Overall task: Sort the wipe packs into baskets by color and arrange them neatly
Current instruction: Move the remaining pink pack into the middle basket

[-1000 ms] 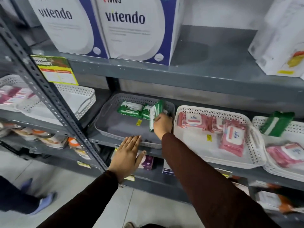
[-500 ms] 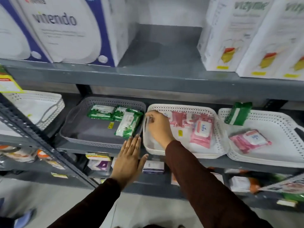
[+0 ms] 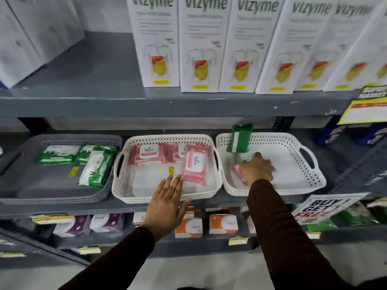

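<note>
Middle shelf point(image 3: 62, 208) carries three perforated baskets side by side. The grey basket point(image 3: 60, 191) at left holds three green wipe packs point(image 3: 96, 168): two lie along its back wall and the third lies angled at its right side. The centre white basket point(image 3: 167, 195) holds pink wipe packs point(image 3: 146, 154) in a row along the back, with one further pink "kara" pack point(image 3: 194, 167) lying lengthwise in front of them, label up.

The right white basket point(image 3: 303, 181) holds one pink pack point(image 3: 238, 174) on its floor near the left wall. A green pack point(image 3: 240, 138) stands tilted against the back left rim of this same basket.

Right hand point(image 3: 258, 170) reaches into the right white basket, palm down on the pink pack; grip is curled over the pack, though whether it is truly clamped cannot be told, as the hand hides most of the contact. Left hand point(image 3: 166, 206) is held flat at the front rim of the centre basket, fingers point(image 3: 173, 183) straight and together, fingertips just over the rim, holding nothing.

The upper shelf holds white "Vizyme" cartons point(image 3: 201, 45) standing in a row.
</note>
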A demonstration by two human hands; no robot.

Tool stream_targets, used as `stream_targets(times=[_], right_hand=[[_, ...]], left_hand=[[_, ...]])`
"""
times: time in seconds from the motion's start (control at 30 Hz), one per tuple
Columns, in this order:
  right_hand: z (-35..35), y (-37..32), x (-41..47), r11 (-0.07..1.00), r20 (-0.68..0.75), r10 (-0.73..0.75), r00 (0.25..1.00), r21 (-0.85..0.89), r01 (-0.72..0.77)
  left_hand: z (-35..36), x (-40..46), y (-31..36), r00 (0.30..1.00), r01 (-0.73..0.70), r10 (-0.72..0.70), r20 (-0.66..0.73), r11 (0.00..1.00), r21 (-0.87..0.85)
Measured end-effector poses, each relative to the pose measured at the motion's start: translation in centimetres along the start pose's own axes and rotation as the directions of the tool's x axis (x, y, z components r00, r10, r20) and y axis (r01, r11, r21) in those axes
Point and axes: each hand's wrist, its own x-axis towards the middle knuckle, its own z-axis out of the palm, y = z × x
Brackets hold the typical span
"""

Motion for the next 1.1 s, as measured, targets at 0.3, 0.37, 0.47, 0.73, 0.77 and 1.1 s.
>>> stream_targets(times=[0.3, 0.37, 0.47, 0.73, 0.77, 1.1], right_hand=[[0.9, 1.0, 2.2, 0.965, -0.008, -0.264, 0.965, -0.004, 0.264], [1.0, 1.5, 2.2, 0.949, -0.040, -0.299, 0.953, 0.091, 0.302], [0.6, 1.8, 2.2, 0.984, 0.021, -0.167, 0.986, 0.062, 0.166], [0.6, 1.9, 1.3, 0.922, -0.250, -0.158, 0.955, 0.309, 0.233], [0.5, 1.2, 0.9, 0.886, -0.318, -0.198, 0.927, 0.346, 0.308], [6.9, -10.2, -7.5, 0.530, -0.197, -0.750, 0.631, 0.390, 0.753]], left_hand=[[0.2, 0.6, 1.9, 1.000, 0.016, -0.016, -0.008, 1.000, 0.009], [0.0, 0.7, 2.0, 1.000, 0.014, -0.014, -0.016, 1.000, -0.001], [-0.1, 0.8, 1.9, 1.000, 0.003, -0.003, -0.026, 1.000, -0.002], [-0.6, -1.9, -3.4, 0.993, 0.107, -0.104, -0.047, 0.993, 0.047], [-0.7, -2.4, -4.3, 0.990, 0.135, -0.132, -0.051, 0.990, 0.051], [-1.3, -4.2, -7.7, 0.990, 0.143, -0.142, -0.024, 0.989, 0.035]])
